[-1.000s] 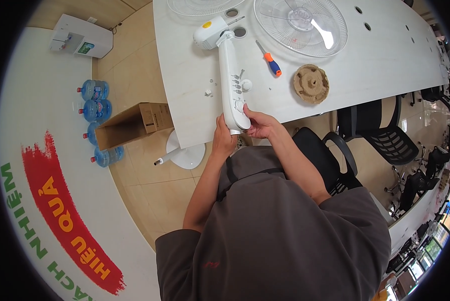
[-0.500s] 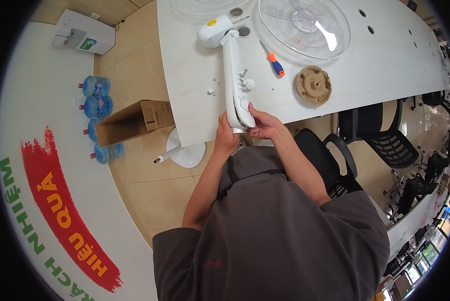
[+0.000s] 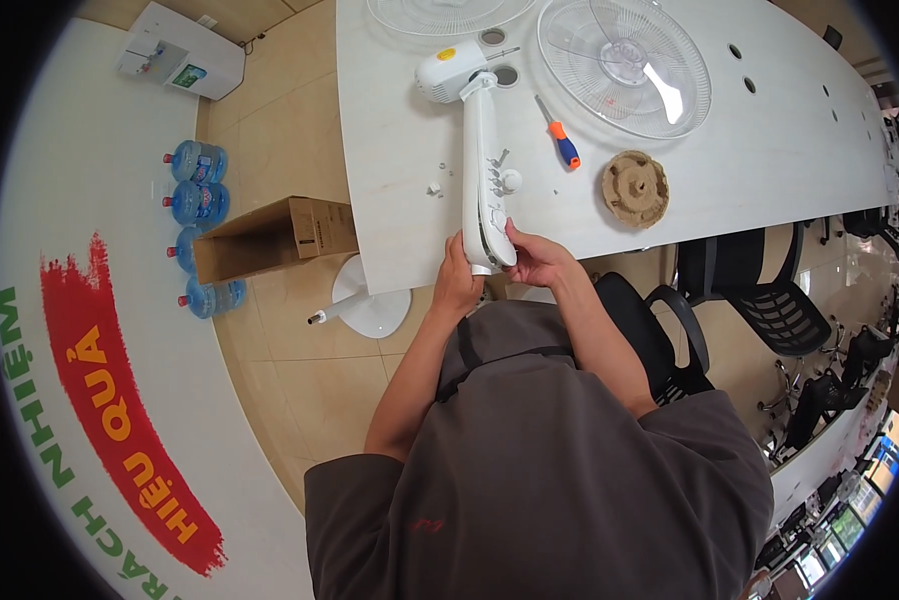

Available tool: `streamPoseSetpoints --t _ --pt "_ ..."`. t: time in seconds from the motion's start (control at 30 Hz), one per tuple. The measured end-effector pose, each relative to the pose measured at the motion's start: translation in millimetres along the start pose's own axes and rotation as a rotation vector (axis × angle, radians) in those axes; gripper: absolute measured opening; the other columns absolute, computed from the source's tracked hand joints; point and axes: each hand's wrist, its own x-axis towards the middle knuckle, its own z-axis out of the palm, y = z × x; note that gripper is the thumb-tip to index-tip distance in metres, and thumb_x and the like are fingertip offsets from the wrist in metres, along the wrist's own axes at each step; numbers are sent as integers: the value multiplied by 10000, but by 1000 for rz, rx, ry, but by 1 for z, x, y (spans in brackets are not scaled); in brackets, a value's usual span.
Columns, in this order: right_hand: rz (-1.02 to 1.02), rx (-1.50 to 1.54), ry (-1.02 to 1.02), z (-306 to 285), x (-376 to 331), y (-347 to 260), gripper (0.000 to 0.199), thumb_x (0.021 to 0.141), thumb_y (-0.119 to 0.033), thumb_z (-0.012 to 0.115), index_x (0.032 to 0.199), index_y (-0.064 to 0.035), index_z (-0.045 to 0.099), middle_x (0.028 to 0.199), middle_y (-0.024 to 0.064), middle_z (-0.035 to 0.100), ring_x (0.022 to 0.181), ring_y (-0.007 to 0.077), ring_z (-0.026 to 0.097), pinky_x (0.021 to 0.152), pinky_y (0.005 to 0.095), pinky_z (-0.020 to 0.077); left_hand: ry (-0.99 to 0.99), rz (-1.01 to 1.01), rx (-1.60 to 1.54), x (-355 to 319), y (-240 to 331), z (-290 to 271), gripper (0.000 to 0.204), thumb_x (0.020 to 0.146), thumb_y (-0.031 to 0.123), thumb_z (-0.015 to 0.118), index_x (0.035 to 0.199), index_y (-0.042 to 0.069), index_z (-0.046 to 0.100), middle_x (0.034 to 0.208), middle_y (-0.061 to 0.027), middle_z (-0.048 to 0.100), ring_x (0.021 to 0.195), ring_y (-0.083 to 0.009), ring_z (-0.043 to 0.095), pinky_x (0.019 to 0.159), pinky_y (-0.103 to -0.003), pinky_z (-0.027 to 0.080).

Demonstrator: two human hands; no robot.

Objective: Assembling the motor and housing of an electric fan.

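Observation:
A white electric fan body [image 3: 476, 150], with its motor head at the far end, lies along the tabletop, its near end at the front edge. My left hand [image 3: 457, 277] grips the left side of that near end, fingers wrapped round it. On the other side my right hand [image 3: 537, 259] holds the same end, thumb on top near the control panel. The undersides of my fingers are hidden. A round white knob [image 3: 510, 181] and several small screws lie right beside the body. Farther right rests a screwdriver [image 3: 566, 146] with a blue and orange handle.
A fan grille with clear blades [image 3: 624, 65] and a brown moulded pulp piece [image 3: 635, 190] lie on the white table [image 3: 769, 140]. On the floor at left stand an open cardboard box [image 3: 319, 228], a round white base with a pole [image 3: 380, 310] and several water bottles [image 3: 197, 204]. Black chairs [image 3: 744, 265] stand at right.
The table and everything on it appear shifted slightly right and down, as the view moved. Both hands keep their hold on the fan body's near end.

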Motion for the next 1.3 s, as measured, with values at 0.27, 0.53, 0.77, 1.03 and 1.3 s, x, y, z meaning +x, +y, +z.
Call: streamPoseSetpoints --t 0.27,0.53,0.77,1.03,1.3 --pt "-40 -132 129 -4 -4 -14 377 933 -451 679 1055 -96 644 806 32 678 540 117 568 425 207 424 -161 -60 -57 11 25 -16 790 874 149 619 1512 -40 193 1380 -280 431 1261 -452 487 1037 -472 432" --pt "-15 -120 115 -4 -11 -22 369 940 -430 675 1059 -82 643 757 29 679 551 116 586 419 210 442 -260 -153 -294 43 36 -34 923 849 183 630 1551 -79 91 1532 -281 316 1398 -377 386 1126 -419 352" --pt "-18 -118 148 1 -19 -26 366 957 -405 659 1098 -67 636 849 40 706 615 113 643 490 213 503 -253 -197 -254 62 58 -34 852 847 68 559 1560 -68 112 1488 -266 424 1232 -309 571 1046 -365 442" --pt "32 -211 73 -20 -7 -24 379 959 -424 650 1105 -74 637 903 38 711 664 114 654 543 246 533 -327 -477 -527 87 52 -37 986 787 108 623 1581 -19 52 1461 -249 452 1158 -276 613 976 -346 491" --pt "41 -259 140 -31 -2 -21 399 971 -448 624 1115 -77 646 915 35 721 685 128 660 574 264 535 -294 -415 -689 88 31 -7 1061 718 69 631 1584 -13 23 1416 -210 462 1280 -283 515 1074 -358 408"
